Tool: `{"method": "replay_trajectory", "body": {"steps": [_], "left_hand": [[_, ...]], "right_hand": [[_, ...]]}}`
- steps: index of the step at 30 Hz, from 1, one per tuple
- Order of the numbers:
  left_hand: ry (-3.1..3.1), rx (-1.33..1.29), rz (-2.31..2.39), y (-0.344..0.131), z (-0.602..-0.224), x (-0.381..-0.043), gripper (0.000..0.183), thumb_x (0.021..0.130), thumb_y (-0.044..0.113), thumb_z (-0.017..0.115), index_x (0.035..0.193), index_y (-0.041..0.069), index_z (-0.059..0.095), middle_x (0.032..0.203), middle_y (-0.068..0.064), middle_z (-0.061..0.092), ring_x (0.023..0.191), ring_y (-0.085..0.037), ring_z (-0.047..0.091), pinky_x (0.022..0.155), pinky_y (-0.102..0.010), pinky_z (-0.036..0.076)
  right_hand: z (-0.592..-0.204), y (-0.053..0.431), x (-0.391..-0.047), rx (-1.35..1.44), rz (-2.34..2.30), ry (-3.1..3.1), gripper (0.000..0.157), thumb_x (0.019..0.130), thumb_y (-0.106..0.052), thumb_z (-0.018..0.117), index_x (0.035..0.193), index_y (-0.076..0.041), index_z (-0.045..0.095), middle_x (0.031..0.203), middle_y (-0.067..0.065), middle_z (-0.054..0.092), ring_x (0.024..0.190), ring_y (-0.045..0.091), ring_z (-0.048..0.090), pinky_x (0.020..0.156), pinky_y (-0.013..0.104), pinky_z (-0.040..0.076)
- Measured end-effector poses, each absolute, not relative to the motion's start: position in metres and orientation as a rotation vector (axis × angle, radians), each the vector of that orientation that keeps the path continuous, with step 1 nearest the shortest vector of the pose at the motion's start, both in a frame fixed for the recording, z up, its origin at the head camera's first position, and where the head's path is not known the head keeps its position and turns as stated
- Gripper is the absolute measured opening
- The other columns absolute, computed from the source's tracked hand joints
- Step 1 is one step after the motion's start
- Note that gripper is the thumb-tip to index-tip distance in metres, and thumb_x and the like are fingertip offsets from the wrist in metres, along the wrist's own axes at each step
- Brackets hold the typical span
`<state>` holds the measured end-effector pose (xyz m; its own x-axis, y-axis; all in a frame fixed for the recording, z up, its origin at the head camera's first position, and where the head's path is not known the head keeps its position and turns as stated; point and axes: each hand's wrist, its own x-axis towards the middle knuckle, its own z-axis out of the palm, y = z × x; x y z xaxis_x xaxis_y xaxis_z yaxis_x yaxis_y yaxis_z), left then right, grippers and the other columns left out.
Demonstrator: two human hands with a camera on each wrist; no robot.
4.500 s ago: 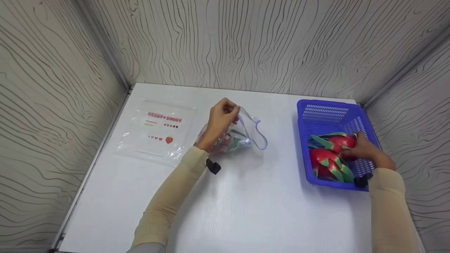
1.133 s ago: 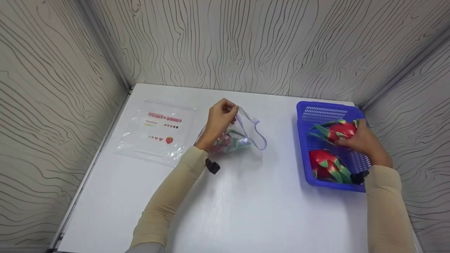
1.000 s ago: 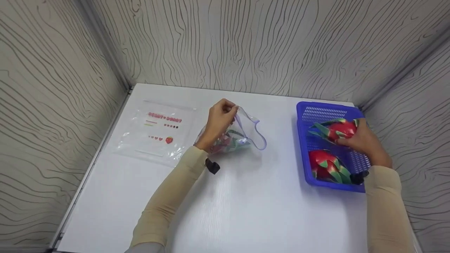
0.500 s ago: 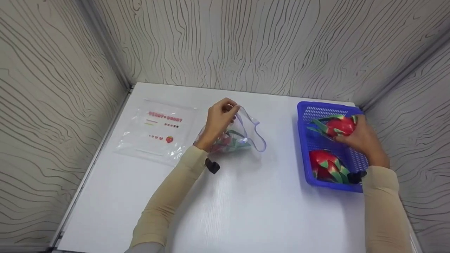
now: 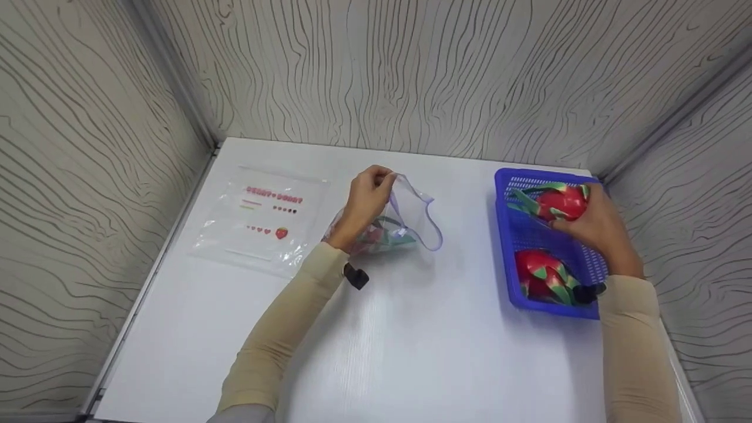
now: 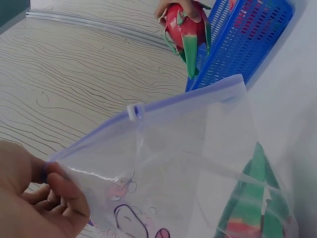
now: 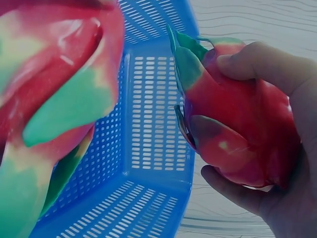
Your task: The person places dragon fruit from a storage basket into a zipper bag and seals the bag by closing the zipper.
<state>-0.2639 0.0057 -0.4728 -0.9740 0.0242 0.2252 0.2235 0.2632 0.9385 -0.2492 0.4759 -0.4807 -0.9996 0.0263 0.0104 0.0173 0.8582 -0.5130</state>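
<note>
Wood-grain wall panels (image 5: 376,70) fill the top and both sides of the head view, around a white table (image 5: 458,341) that spans the centre and bottom. At the right of the frame is a blue basket (image 5: 505,252) with slotted sides; at the centre left, a clear printed bag (image 5: 258,218) lies flat. Near the middle, a purple-edged bag (image 5: 416,207) gapes open, its rim pinched between thumb and fingers of the left hand (image 5: 365,200). The right hand (image 5: 600,229), at the right, is wrapped round a red dragon fruit (image 5: 563,204) over the basket's upper part. A second dragon fruit (image 5: 536,271) sits lower in the basket. Another fruit (image 6: 242,223), green-tipped, shows inside the open bag, lower right in the left wrist view, where a small white slider (image 6: 133,112) sits on the bag's edge, upper middle.
</note>
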Motion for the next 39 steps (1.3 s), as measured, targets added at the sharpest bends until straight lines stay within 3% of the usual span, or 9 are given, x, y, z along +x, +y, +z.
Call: {"method": "replay_trajectory", "body": {"steps": [4,12,19,39], "left_hand": [[-2.398,-0.217,-1.733,0.007,-0.471,-0.263,0.025,0.109,0.02,0.062,0.115,-0.002,0.072,0.084,-0.001,0.06,0.072,-0.01,0.051,0.061,-0.02,0.04],[-2.392,-0.189,-1.757,0.008,-0.471,-0.264,0.022,0.107,0.02,0.064,0.112,0.001,0.072,0.079,0.003,0.056,0.068,-0.009,0.048,0.057,-0.021,0.036],[-2.387,-0.193,-1.8,0.008,-0.471,-0.265,0.02,0.107,0.023,0.064,0.108,0.004,0.07,0.065,0.007,0.05,0.056,-0.007,0.04,0.05,-0.021,0.031],[-2.371,-0.169,-1.807,0.007,-0.47,-0.269,0.018,0.106,0.024,0.065,0.103,0.007,0.067,0.066,0.006,0.053,0.058,-0.007,0.043,0.051,-0.022,0.031]], "right_hand": [[-0.477,0.472,-0.248,-0.038,0.831,-3.003,0.114,0.087,-0.04,0.087,0.165,0.001,0.014,0.153,0.037,0.04,0.136,0.06,0.045,0.107,0.083,0.04],[-0.471,0.466,-0.244,-0.043,0.804,-2.946,0.104,0.087,-0.034,0.087,0.159,0.006,0.024,0.146,0.036,0.044,0.132,0.057,0.048,0.108,0.08,0.042],[-0.467,0.461,-0.242,-0.034,0.764,-2.868,0.098,0.085,-0.031,0.087,0.155,0.006,0.03,0.143,0.035,0.048,0.13,0.054,0.05,0.106,0.077,0.045],[-0.463,0.443,-0.245,-0.034,0.774,-2.818,0.103,0.084,-0.041,0.089,0.158,0.001,0.03,0.147,0.032,0.049,0.135,0.053,0.049,0.108,0.077,0.045]]}}
